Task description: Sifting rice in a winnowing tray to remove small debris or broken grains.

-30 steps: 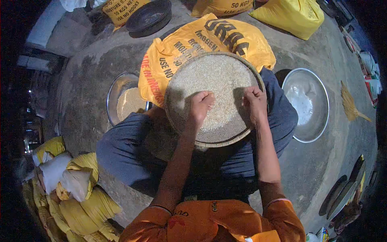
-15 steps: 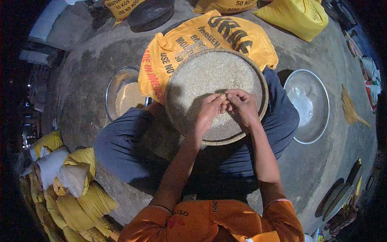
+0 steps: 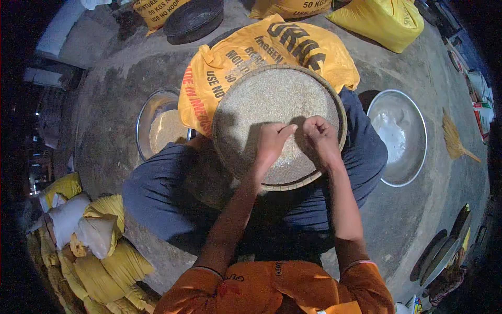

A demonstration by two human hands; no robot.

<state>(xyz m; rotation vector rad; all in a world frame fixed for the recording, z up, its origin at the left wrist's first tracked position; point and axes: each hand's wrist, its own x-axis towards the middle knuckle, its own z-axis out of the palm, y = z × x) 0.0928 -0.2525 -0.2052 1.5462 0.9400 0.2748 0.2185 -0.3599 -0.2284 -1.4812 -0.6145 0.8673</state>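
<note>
A round woven winnowing tray (image 3: 342, 131) rests across my lap, and pale grain (image 3: 277, 94) is spread over its bottom. Above the near half of the grain is my left hand (image 3: 274, 142), closed, its thumb pressed to the curled fingers. Just to its right, my right hand (image 3: 321, 137) is closed too, with the fingertips drawn together. A small gap parts the two hands. Whatever either one pinches is too small or hidden to make out. Under the far side of the tray lies a yellow-orange woven sack (image 3: 209, 78).
A metal basin (image 3: 138, 125) with tan grain stands on the left. Another metal basin (image 3: 422, 141) is on the right, beside a small straw brush (image 3: 454, 138). Filled sacks (image 3: 107, 272) crowd the lower left. A black basin (image 3: 196, 26) and a yellow sack (image 3: 381, 26) stand at the back.
My hands, whose fingertips met over the grain, have come apart. The right has moved slightly right, and the left has rolled so its back shows more. The tray has stayed nearly in place.
</note>
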